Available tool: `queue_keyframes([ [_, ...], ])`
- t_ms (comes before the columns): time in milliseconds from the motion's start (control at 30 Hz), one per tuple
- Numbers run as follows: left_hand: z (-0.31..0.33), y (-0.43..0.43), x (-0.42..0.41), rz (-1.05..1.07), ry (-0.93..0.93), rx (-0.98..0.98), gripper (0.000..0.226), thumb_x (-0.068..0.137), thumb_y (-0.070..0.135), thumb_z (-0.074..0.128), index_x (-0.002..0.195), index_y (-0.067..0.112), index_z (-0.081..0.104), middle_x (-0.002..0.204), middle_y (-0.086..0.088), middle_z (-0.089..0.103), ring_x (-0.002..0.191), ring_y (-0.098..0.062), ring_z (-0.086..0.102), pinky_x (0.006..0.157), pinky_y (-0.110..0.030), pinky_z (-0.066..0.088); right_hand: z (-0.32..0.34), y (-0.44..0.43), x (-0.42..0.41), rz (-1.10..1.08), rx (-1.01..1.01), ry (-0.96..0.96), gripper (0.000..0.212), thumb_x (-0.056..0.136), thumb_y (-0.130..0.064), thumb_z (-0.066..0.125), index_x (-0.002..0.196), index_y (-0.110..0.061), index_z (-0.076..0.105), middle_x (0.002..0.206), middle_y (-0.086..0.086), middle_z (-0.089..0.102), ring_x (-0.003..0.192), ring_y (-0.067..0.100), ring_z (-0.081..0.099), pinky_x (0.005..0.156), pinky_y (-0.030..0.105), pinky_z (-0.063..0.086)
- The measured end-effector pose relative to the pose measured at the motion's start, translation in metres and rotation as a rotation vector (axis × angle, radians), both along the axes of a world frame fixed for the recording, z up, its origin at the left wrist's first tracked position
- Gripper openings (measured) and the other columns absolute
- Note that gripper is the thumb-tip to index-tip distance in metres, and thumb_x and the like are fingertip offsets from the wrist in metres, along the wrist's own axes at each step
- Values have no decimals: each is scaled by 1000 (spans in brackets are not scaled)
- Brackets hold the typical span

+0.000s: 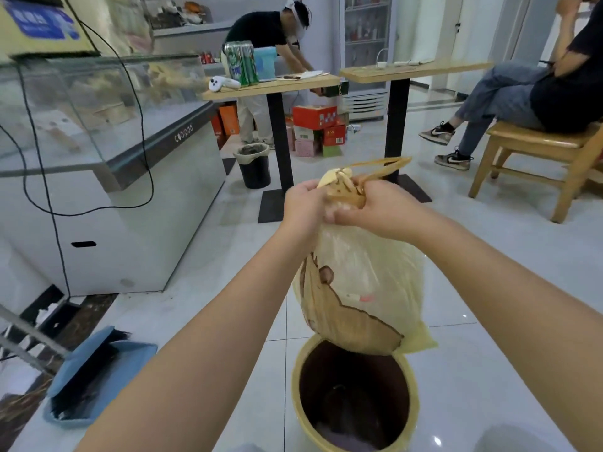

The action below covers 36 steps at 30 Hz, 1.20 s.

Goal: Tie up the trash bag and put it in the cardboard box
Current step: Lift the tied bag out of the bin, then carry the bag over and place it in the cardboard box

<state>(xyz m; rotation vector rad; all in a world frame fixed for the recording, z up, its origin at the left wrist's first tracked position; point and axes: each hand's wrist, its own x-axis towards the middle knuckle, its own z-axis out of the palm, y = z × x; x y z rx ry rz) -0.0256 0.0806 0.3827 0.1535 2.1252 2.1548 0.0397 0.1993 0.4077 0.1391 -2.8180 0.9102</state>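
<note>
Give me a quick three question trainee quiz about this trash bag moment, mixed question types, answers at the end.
1. True or false: the translucent yellow plastic trash bag rests on the floor.
2. Which hands grip the bag's gathered top? A) left only B) right only C) both
3. Fill in: directly below the bag stands a round yellow ___.

Key
1. False; it hangs in the air.
2. C; the left hand and right hand both pinch the neck.
3. Bin.
</note>
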Motion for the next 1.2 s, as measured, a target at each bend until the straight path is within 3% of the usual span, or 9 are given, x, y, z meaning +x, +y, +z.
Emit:
queue_keyframes([
  [200,4,6,-25,100,-37,47,12,84,7,65,96,6,68,93,-16,72,87,-30,70,77,-45,60,-20,-2,-55,72,152,-27,42,87,-56,50,121,-34,58,116,-3,61,105,20,55,90,40,47],
  [333,26,-5,-45,202,15,-102,11,81,9,68,92,11,66,86,-4,68,80,-18,66,67,-32,58,-6,-18,-89,114,6,-61,13,92,-34,49,98,-28,59,94,-2,61,91,20,57,77,34,46],
  [500,84,-41,-52,305,-93,-67,16,79,4,68,94,11,67,80,-2,69,72,-16,67,68,-30,59,39,-61,-111,54,-187,-124,19,97,-19,45,91,-21,63,91,0,59,88,19,53,69,26,39],
  [600,134,-77,-46,319,-144,-47,29,72,8,71,101,10,69,93,-8,74,88,-25,72,77,-37,60,86,-91,-111,12,-420,-145,21,97,-14,46,86,-21,62,90,-2,59,86,18,54,65,20,42],
  [733,202,-127,-14,333,-105,-88,41,80,11,74,118,18,59,113,-5,68,100,-16,65,86,-32,54,162,-132,-97,39,-495,-153,16,97,-16,46,97,-22,60,82,-14,56,71,0,51,50,3,38],
  [867,243,-173,34,342,-110,-459,83,67,32,81,138,31,39,135,9,46,123,-11,47,101,-34,44,232,-173,-80,30,-520,-209,13,92,-20,50,91,-26,62,81,-12,63,75,7,60,58,19,44],
  [967,263,-197,63,372,-182,-681,105,53,45,82,141,37,26,145,-2,36,134,-25,38,109,-47,38,280,-206,-60,92,-533,-232,12,90,-22,57,83,-29,62,79,-13,63,73,4,59,63,21,48],
  [1100,304,-232,104,499,-289,-641,115,56,43,83,148,37,13,150,-9,29,140,-32,30,111,-52,33,318,-256,-32,205,-587,-358,20,88,-11,59,82,-30,61,89,-8,66,82,11,61,80,31,53],
  [1200,326,-263,140,613,-354,-660,119,57,51,81,150,39,8,140,-11,36,130,-36,39,104,-53,40,332,-300,-6,307,-589,-407,21,87,-13,60,75,-30,60,82,-6,67,78,12,63,75,30,53],
])
